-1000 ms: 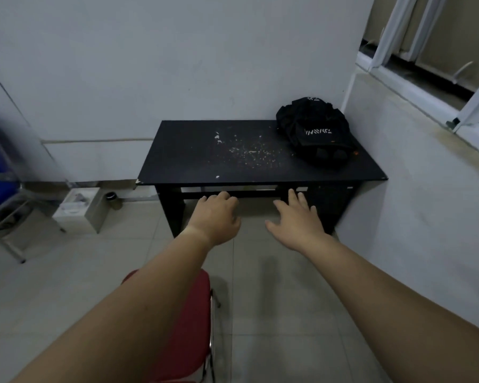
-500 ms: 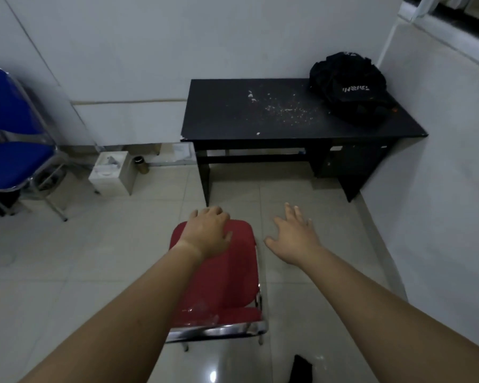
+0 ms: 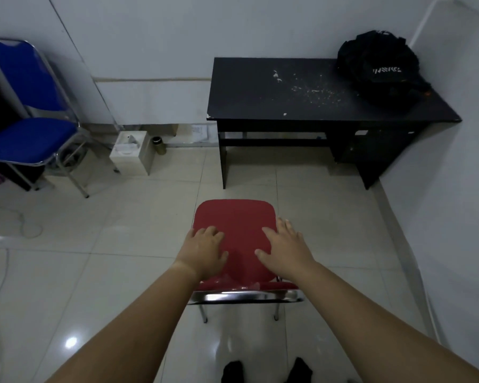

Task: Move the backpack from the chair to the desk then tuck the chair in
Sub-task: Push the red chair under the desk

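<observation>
Both arms reach out over the red chair [image 3: 234, 225], which stands on the pale floor tiles [image 3: 94, 272] with its chrome top rail [image 3: 245, 296] nearest the camera. The left hand [image 3: 203, 251] sits over the left side of the red cushion, fingers curled loosely, and the right hand [image 3: 286, 248] is spread flat over the right side; whether either is touching the cushion, I cannot tell, and neither is closed around anything. Well beyond the chair, the black desk [image 3: 260, 89] stands against the white wall, its top flecked with pale crumbs. The black backpack [image 3: 382, 67] is on the desk's far right corner. Off to the left stand a blue chair [image 3: 25, 139] and a small white box [image 3: 130, 152].
</observation>
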Motion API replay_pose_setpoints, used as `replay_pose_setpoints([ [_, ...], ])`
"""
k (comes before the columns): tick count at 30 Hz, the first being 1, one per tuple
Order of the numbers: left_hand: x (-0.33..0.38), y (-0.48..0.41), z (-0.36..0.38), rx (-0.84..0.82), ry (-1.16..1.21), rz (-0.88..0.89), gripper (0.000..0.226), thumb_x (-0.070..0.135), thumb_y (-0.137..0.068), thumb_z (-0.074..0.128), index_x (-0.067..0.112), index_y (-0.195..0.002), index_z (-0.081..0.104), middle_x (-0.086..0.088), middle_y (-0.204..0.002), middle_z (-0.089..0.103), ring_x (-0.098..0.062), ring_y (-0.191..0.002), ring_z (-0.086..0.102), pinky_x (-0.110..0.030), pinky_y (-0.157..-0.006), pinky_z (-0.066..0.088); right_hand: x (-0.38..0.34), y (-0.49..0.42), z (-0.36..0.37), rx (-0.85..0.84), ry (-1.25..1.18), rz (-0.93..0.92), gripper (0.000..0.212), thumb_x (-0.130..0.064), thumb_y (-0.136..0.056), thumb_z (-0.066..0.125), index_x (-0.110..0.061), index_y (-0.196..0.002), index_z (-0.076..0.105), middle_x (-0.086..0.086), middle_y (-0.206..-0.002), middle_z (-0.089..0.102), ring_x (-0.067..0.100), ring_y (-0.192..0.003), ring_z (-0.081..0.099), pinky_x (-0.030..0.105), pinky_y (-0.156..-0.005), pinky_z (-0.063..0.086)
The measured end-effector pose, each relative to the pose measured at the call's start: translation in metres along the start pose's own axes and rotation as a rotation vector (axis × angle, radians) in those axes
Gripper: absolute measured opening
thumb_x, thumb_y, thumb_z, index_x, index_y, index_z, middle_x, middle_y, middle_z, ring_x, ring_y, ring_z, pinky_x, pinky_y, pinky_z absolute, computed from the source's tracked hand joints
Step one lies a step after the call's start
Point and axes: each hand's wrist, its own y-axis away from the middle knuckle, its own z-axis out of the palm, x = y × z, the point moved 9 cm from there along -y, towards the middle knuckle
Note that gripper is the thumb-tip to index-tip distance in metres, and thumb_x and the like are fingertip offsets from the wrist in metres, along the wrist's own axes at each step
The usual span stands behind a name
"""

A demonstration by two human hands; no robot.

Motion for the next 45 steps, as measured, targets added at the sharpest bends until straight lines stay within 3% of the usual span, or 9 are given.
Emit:
replay_pose_setpoints([
  [5, 0.008, 0.029, 0.026, -0.059, 0.205, 0.161, 0.078, 0.085, -0.075, 0.039, 0.031, -0.129, 0.058, 0.009, -0.128, 0.057, -0.014, -0.119, 0.055, -0.037, -0.107, 0.040, -0.018, 0.017, 0.032, -0.155, -0.165, -0.100, 0.096, -0.081, -0.077, 0.049, -0.034, -0.156, 0.022, 0.002, -0.168, -0.003, 0.023, -0.154, -0.001, 0.048, -0.124, 0.012],
  [7, 0.010, 0.046, 0.050, -0.200, 0.272, 0.191, 0.070, 0.082, -0.068, 0.053, 0.037, -0.121, 0.061, 0.014, -0.114, 0.063, -0.009, -0.104, 0.061, -0.030, -0.093, 0.049, -0.019, 0.035, 0.059, -0.316, -0.116, -0.132, 0.107, -0.089, -0.062, 0.053, -0.040, -0.153, 0.027, -0.003, -0.165, 0.016, 0.022, -0.151, 0.018, 0.045, -0.121, 0.024],
  [9, 0.011, 0.052, 0.062, -0.261, 0.257, 0.167, 0.044, 0.051, -0.075, 0.064, 0.035, -0.115, 0.064, 0.010, -0.107, 0.069, -0.014, -0.095, 0.066, -0.032, -0.083, 0.055, -0.017, 0.045, 0.077, -0.328, 0.010, -0.161, 0.073, -0.069, -0.068, 0.068, -0.038, -0.132, 0.052, -0.005, -0.138, 0.057, 0.023, -0.125, 0.054, 0.037, -0.099, 0.048],
  [11, 0.016, 0.050, 0.059, -0.213, 0.207, 0.169, 0.037, 0.022, -0.078, 0.057, 0.030, -0.114, 0.065, 0.003, -0.105, 0.071, -0.022, -0.092, 0.067, -0.035, -0.080, 0.057, -0.017, 0.043, 0.075, -0.188, 0.102, -0.180, 0.039, -0.028, -0.077, 0.069, -0.029, -0.116, 0.062, -0.001, -0.112, 0.069, 0.025, -0.103, 0.065, 0.034, -0.082, 0.053],
  [14, 0.022, 0.049, 0.058, -0.165, 0.161, 0.197, 0.042, 0.010, -0.082, 0.053, 0.029, -0.117, 0.065, 0.000, -0.106, 0.071, -0.023, -0.092, 0.068, -0.035, -0.081, 0.057, -0.021, 0.043, 0.073, -0.122, 0.122, -0.203, 0.041, -0.009, -0.074, 0.064, -0.026, -0.111, 0.063, 0.002, -0.107, 0.071, 0.028, -0.098, 0.066, 0.036, -0.079, 0.054],
  [22, 0.030, 0.042, 0.057, -0.079, 0.112, 0.235, 0.053, 0.000, -0.081, 0.049, 0.030, -0.123, 0.062, 0.000, -0.110, 0.071, -0.025, -0.095, 0.068, -0.034, -0.079, 0.055, -0.016, 0.044, 0.069, -0.036, 0.145, -0.188, 0.038, -0.004, -0.074, 0.056, -0.023, -0.106, 0.058, 0.003, -0.099, 0.068, 0.029, -0.090, 0.066, 0.035, -0.071, 0.051],
  [29, 0.045, 0.015, 0.043, -0.033, 0.112, 0.260, 0.040, 0.001, -0.085, 0.051, 0.024, -0.114, 0.066, -0.003, -0.103, 0.072, -0.027, -0.089, 0.069, -0.031, -0.072, 0.049, 0.008, 0.030, 0.051, 0.013, 0.131, -0.104, 0.044, 0.001, -0.075, 0.048, -0.029, -0.106, 0.058, 0.001, -0.095, 0.066, 0.027, -0.090, 0.065, 0.038, -0.074, 0.056],
  [40, 0.076, -0.068, 0.012, 0.002, 0.100, 0.354, 0.032, 0.002, -0.087, 0.053, 0.019, -0.110, 0.066, -0.007, -0.101, 0.072, -0.029, -0.088, 0.069, -0.037, -0.078, 0.057, 0.055, -0.026, 0.012, 0.017, 0.231, -0.058, 0.055, -0.006, -0.066, 0.076, -0.028, -0.114, 0.061, -0.002, -0.098, 0.070, 0.018, -0.090, 0.066, 0.032, -0.070, 0.052],
  [45, 0.089, -0.112, -0.002, -0.002, 0.093, 0.369, 0.030, 0.002, -0.087, 0.054, 0.019, -0.108, 0.066, -0.007, -0.099, 0.071, -0.028, -0.085, 0.069, -0.037, -0.076, 0.057, 0.078, -0.056, -0.014, 0.081, 0.222, -0.027, 0.041, -0.001, -0.080, 0.053, -0.026, -0.110, 0.064, -0.003, -0.097, 0.070, 0.015, -0.089, 0.066, 0.032, -0.070, 0.052],
])
